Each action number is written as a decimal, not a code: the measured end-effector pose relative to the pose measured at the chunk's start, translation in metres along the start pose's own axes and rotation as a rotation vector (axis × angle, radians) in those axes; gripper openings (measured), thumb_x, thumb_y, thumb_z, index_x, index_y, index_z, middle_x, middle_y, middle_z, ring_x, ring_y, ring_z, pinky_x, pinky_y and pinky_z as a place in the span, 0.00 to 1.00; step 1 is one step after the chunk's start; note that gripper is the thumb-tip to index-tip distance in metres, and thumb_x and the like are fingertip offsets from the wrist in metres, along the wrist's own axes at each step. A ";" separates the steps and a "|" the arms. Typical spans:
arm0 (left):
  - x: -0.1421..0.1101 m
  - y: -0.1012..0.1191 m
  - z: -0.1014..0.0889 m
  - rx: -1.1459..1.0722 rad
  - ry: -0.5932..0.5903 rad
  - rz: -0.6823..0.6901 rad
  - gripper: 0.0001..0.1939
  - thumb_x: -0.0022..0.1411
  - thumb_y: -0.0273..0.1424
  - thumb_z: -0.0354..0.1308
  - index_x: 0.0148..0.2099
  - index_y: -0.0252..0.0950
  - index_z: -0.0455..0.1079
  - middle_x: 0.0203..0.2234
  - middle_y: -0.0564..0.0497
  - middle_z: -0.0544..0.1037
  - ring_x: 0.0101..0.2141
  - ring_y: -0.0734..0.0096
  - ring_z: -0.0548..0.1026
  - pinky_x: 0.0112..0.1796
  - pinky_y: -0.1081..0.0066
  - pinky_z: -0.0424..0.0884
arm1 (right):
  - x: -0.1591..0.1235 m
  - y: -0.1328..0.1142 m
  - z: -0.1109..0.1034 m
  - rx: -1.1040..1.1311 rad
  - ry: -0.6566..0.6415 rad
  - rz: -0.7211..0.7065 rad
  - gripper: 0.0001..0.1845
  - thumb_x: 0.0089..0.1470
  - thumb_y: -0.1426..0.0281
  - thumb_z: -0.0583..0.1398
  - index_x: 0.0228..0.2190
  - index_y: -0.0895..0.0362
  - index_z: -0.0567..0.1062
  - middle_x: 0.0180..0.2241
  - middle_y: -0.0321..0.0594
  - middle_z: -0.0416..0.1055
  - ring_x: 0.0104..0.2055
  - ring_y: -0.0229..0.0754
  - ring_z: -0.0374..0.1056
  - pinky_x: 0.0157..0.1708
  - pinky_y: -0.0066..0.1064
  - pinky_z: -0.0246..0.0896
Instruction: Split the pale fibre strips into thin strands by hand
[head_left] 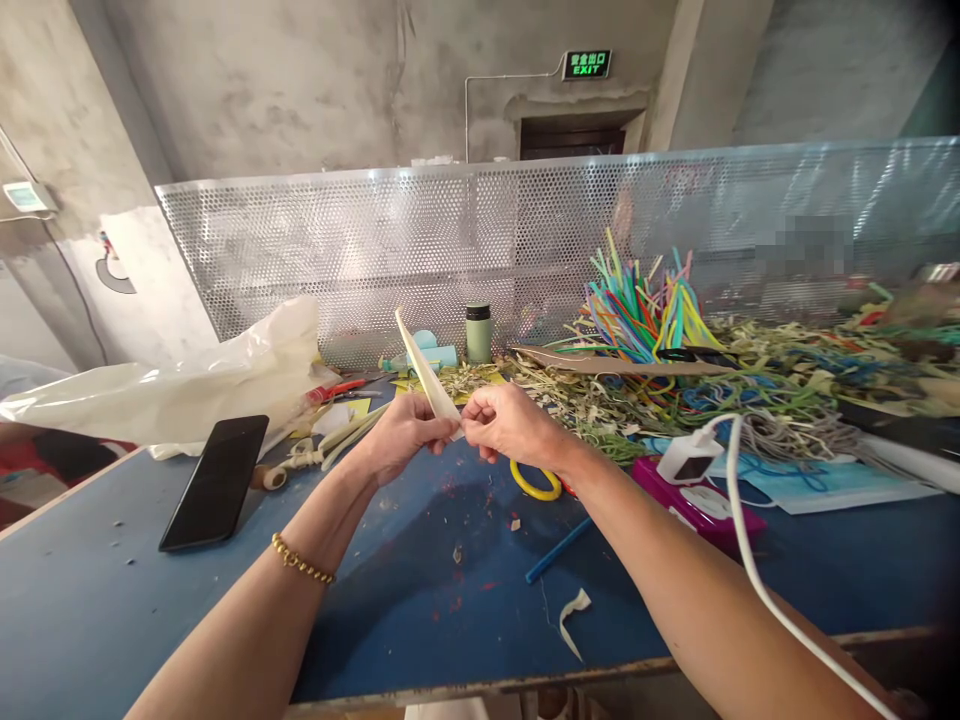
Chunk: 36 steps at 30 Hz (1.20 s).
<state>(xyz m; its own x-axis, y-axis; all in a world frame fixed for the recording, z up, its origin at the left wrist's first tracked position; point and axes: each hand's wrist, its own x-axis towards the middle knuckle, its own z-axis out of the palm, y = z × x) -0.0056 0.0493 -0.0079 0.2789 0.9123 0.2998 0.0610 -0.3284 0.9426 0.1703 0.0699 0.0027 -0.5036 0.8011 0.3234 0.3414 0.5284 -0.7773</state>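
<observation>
A long, pale cream strip (426, 370), pointed at its top like a leaf or husk, rises above the table between my hands. My left hand (409, 432) pinches its lower end between thumb and fingers. Close beside it, my right hand (506, 425) has its fingers closed on the same lower end; the exact grip there is partly hidden. Just below my right hand lies a yellow ring (536, 482), partly covered by my forearm. A blue stick (559, 550) and a curled cream scrap (574, 622) are on the blue table (397, 600) nearer to me.
To the left lie a black phone (215, 485), a clear plastic bag (202, 385) and red-handled pliers (337, 388). Behind stand a green bottle (478, 335) and coloured stems (645, 310). Dry trimmings (592, 400), a purple power strip (697, 505) and a white cable (742, 530) are right.
</observation>
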 end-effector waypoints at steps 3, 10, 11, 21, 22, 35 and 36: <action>-0.001 0.000 0.000 -0.027 -0.008 -0.028 0.08 0.48 0.30 0.64 0.23 0.30 0.70 0.16 0.54 0.68 0.19 0.78 0.63 0.24 0.72 0.57 | 0.000 0.004 0.005 -0.080 0.031 -0.021 0.02 0.45 0.74 0.60 0.24 0.58 0.69 0.16 0.32 0.68 0.15 0.34 0.67 0.12 0.21 0.59; -0.002 0.001 -0.002 -0.072 -0.019 -0.052 0.08 0.48 0.30 0.65 0.25 0.29 0.72 0.17 0.54 0.67 0.19 0.79 0.62 0.24 0.73 0.55 | 0.000 0.002 0.003 -0.065 0.001 -0.032 0.04 0.48 0.75 0.59 0.24 0.58 0.68 0.18 0.32 0.68 0.15 0.33 0.67 0.13 0.21 0.59; -0.001 0.001 -0.003 -0.068 -0.015 -0.052 0.08 0.48 0.29 0.65 0.25 0.29 0.72 0.17 0.54 0.67 0.19 0.79 0.62 0.24 0.73 0.55 | 0.000 0.000 0.001 -0.038 -0.018 -0.033 0.03 0.50 0.74 0.58 0.25 0.58 0.68 0.19 0.32 0.68 0.16 0.32 0.67 0.14 0.21 0.60; -0.001 0.006 -0.002 0.013 -0.011 -0.028 0.10 0.50 0.31 0.65 0.23 0.31 0.71 0.15 0.56 0.67 0.19 0.80 0.61 0.23 0.73 0.54 | 0.002 0.008 -0.002 -0.078 0.008 -0.080 0.13 0.56 0.60 0.60 0.31 0.58 0.72 0.23 0.35 0.70 0.19 0.33 0.64 0.13 0.22 0.58; -0.001 0.006 -0.002 0.028 -0.012 -0.028 0.10 0.50 0.31 0.65 0.23 0.31 0.71 0.16 0.56 0.67 0.19 0.80 0.61 0.23 0.73 0.54 | 0.003 0.010 -0.001 -0.077 0.017 -0.076 0.12 0.57 0.61 0.60 0.32 0.58 0.72 0.23 0.35 0.70 0.19 0.33 0.64 0.14 0.22 0.57; -0.001 0.002 0.000 -0.046 0.030 -0.077 0.12 0.52 0.34 0.64 0.24 0.31 0.70 0.17 0.52 0.69 0.20 0.75 0.66 0.24 0.72 0.60 | -0.002 -0.008 0.004 -0.225 0.105 -0.121 0.12 0.58 0.76 0.54 0.23 0.56 0.62 0.15 0.29 0.62 0.18 0.32 0.58 0.23 0.24 0.48; -0.001 0.002 0.001 -0.096 0.007 -0.079 0.10 0.52 0.33 0.64 0.25 0.31 0.71 0.17 0.53 0.69 0.20 0.75 0.66 0.24 0.72 0.61 | -0.002 -0.008 0.004 -0.184 0.078 -0.117 0.12 0.58 0.76 0.53 0.23 0.55 0.62 0.14 0.28 0.62 0.17 0.32 0.58 0.22 0.24 0.48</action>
<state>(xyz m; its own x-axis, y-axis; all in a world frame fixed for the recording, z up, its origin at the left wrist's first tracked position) -0.0045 0.0473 -0.0062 0.2697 0.9364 0.2245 -0.0095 -0.2306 0.9730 0.1657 0.0625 0.0064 -0.4880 0.7467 0.4520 0.4263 0.6558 -0.6230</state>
